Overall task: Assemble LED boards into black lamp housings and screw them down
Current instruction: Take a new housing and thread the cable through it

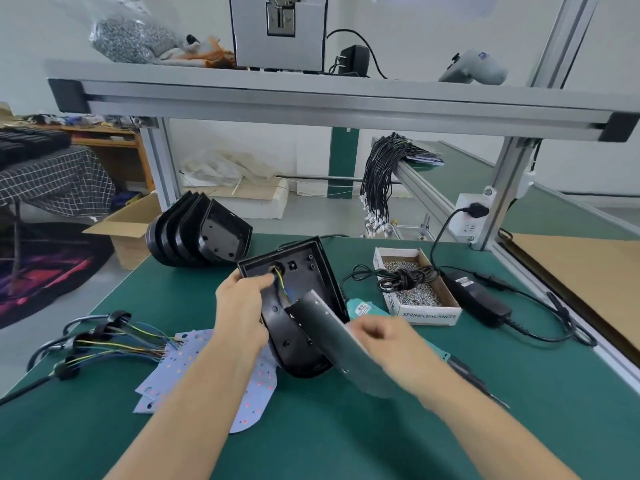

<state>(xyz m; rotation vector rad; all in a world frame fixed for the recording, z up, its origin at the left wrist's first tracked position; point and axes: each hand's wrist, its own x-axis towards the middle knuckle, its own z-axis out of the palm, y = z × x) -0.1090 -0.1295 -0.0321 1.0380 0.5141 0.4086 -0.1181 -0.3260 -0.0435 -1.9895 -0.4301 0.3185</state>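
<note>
Both forearms reach over the green table [346, 427]; the lamp housing [294, 306] stands tilted on it, open face toward the camera; the left hand [239, 306] grips the housing's left rim, fingers curled at the wire hole; the right hand [384, 336], blurred, appears to pinch the LED board [329, 341] at its edge, dark side up. Feed the wires [282, 285] through first; then seat the board flat, holes judged aligned over bosses; the screw box [415, 282] lies near.
</note>
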